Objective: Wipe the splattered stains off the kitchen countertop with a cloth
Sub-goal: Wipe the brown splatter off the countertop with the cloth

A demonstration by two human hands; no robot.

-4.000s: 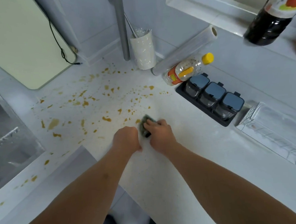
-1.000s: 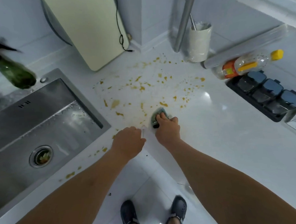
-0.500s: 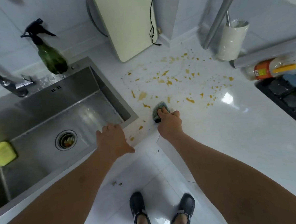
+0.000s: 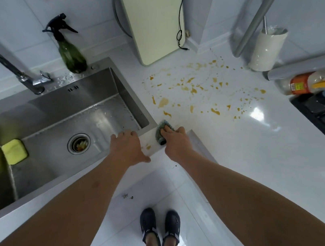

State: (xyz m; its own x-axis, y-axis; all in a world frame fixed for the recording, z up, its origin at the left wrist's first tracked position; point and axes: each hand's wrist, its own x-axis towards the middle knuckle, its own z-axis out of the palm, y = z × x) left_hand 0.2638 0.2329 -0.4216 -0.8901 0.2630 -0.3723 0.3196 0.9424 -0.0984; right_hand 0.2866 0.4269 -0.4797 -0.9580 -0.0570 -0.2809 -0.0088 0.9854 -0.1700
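R hand presses a grey-green cloth flat onto the white countertop, right at the inner corner of the counter, just beside the sink's near-right corner. Fingers lie over the cloth's top, curled a bit round it; cloth's far edge pokes out ahead of the fingertips, a dark bit shows under the palm's left side.

L hand sits just left of the cloth, not touching it, fingers fairly straight and spread, holding nothing. Fingertips reach the steel rim of the sink, thumb points toward the counter's front edge. Small orange spot on the counter strip btw the two hands.

Orange-brown stains spread over the counter beyond the cloth, nearest drops just past its far edge, rest scattered toward the back wall & right.

Elsewhere: green spray bottle w/ black trigger stands behind the sink, faucet at left, yellow sponge in the basin, drain strainer w/ food bits. Pale cutting board leans on the wall. White cup back right, bottle w/ orange label lying down near it, black seasoning box set at the right edge. Dark shoes on the floor below.
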